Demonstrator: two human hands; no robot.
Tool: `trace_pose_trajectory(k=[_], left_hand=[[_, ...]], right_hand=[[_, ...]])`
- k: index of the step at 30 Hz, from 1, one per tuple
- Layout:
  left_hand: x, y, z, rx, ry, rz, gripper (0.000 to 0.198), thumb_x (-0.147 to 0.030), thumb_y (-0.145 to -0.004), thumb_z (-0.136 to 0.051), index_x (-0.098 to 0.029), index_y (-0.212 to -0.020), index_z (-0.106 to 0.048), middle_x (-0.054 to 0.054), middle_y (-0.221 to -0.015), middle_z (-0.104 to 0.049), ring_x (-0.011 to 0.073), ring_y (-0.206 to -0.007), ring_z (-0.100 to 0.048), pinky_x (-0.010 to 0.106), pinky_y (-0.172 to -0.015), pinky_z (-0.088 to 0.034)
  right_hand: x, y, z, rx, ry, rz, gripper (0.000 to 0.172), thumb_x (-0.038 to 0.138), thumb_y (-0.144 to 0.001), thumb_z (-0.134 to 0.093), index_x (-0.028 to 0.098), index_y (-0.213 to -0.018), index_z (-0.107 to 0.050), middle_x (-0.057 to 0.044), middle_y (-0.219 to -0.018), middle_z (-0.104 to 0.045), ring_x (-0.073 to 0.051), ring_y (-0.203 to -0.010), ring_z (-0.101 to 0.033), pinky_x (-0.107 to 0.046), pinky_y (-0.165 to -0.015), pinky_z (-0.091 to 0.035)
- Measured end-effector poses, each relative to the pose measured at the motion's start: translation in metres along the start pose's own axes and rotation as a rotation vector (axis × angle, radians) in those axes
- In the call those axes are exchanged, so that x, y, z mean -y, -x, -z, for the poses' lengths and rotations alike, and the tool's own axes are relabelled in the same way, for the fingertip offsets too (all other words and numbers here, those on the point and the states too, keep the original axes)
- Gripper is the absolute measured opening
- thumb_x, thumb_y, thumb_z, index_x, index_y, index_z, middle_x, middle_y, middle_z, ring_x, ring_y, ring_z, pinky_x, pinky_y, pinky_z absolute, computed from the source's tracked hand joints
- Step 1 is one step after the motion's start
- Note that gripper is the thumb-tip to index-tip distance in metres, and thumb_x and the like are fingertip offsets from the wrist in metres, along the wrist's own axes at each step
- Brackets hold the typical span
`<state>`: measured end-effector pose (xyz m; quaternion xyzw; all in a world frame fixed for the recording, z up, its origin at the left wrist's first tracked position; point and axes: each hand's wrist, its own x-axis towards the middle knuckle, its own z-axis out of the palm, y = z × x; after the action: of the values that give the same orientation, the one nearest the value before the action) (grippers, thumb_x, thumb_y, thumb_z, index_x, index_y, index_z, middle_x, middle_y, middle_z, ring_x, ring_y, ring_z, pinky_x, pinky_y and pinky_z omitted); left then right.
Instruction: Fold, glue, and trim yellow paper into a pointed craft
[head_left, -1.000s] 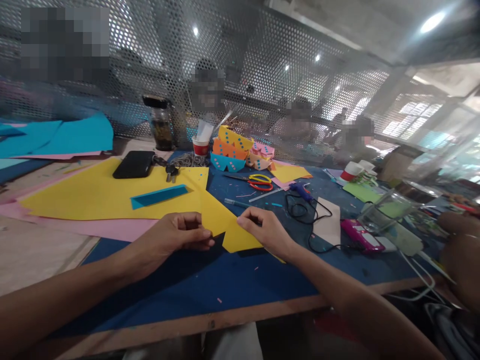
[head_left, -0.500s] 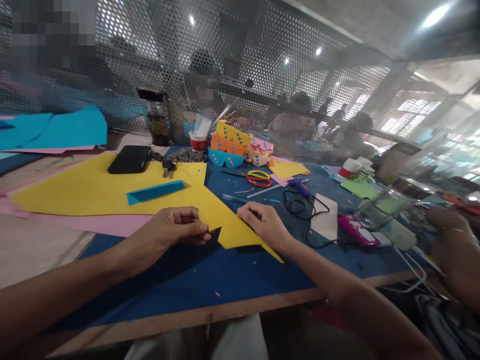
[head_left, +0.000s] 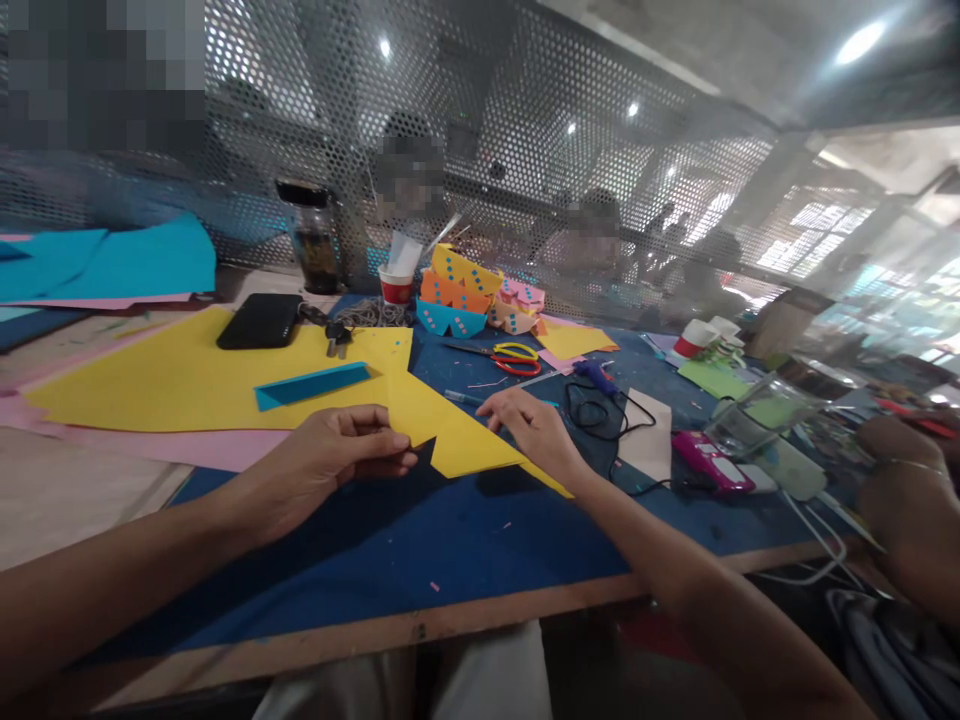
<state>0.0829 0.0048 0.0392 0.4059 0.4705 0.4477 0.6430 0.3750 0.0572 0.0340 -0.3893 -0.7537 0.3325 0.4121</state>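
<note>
A cut piece of yellow paper (head_left: 472, 440), with a notch in its near edge and a long pointed tip, stretches between my hands just above the blue table covering. My left hand (head_left: 352, 445) pinches its left side between thumb and fingers. At the upper right edge, my right hand (head_left: 534, 432) grips the paper with curled fingers; the fingertips are partly hidden. Behind my left hand, a folded blue paper strip (head_left: 313, 386) lies on a large yellow sheet (head_left: 165, 385). Beyond my right hand lie scissors (head_left: 516, 358) with red and yellow handles.
A black phone (head_left: 260, 321) and keys (head_left: 337, 338) rest on the yellow sheet. Behind stand a jar (head_left: 315, 245), a paper cup (head_left: 396, 286) and dotted paper shapes (head_left: 459, 292). To the right are a blue glue gun (head_left: 598, 376), its cord and another person's hand (head_left: 904, 450).
The yellow paper's near edge has risen slightly and now shows more lit surface beside my left hand. My right hand has shifted a little, its fingers less tightly curled.
</note>
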Motion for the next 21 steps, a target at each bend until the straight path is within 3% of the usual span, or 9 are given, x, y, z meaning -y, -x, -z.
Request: trace_pose_trajectory(k=[5,11,14,17,21], left_hand=[[0.001,-0.001,0.000,0.002,0.001,0.007,0.061,-0.058,-0.040,-0.127,-0.023,-0.070,-0.087,0.001,-0.079,-0.085,0.0161,-0.077,-0.085,0.019,-0.075,-0.073],[0.006,-0.002,0.003,0.029,-0.022,-0.010,0.056,-0.057,-0.050,-0.126,-0.022,-0.073,-0.088,0.002,-0.083,-0.084,0.0187,-0.082,-0.085,0.023,-0.080,-0.074],[0.005,0.000,0.004,0.069,-0.021,-0.015,0.054,-0.057,-0.056,-0.124,-0.022,-0.077,-0.090,0.004,-0.085,-0.084,0.0186,-0.082,-0.082,0.024,-0.080,-0.073],[0.002,0.002,0.005,0.143,-0.003,-0.010,0.050,-0.054,-0.064,-0.123,-0.020,-0.084,-0.091,0.005,-0.086,-0.084,0.0163,-0.079,-0.077,0.022,-0.078,-0.070],[0.004,0.001,0.007,0.246,0.069,0.032,0.043,-0.044,-0.071,-0.120,-0.019,-0.092,-0.091,0.003,-0.084,-0.081,0.0130,-0.073,-0.070,0.020,-0.071,-0.064]], right_hand=[[0.012,0.003,0.005,0.146,-0.224,-0.189,0.045,0.067,-0.109,-0.077,0.024,-0.121,-0.083,-0.008,-0.122,-0.084,-0.019,-0.094,-0.074,-0.033,-0.087,-0.060],[0.015,0.004,0.003,0.250,-0.365,-0.281,0.051,0.060,-0.087,-0.103,0.022,-0.112,-0.082,-0.002,-0.100,-0.080,-0.019,-0.089,-0.073,-0.029,-0.082,-0.057],[0.012,0.005,0.001,0.262,-0.462,-0.312,0.053,0.072,-0.097,-0.092,0.022,-0.113,-0.084,-0.004,-0.098,-0.081,-0.020,-0.087,-0.074,-0.030,-0.081,-0.059],[0.009,0.006,0.000,0.242,-0.419,-0.217,0.050,0.070,-0.105,-0.085,0.023,-0.121,-0.086,-0.007,-0.106,-0.084,-0.023,-0.096,-0.077,-0.034,-0.089,-0.064],[0.013,0.007,-0.007,0.170,-0.160,0.111,0.045,0.040,-0.109,-0.085,0.029,-0.153,-0.079,-0.010,-0.140,-0.081,-0.022,-0.113,-0.078,-0.040,-0.105,-0.067]])
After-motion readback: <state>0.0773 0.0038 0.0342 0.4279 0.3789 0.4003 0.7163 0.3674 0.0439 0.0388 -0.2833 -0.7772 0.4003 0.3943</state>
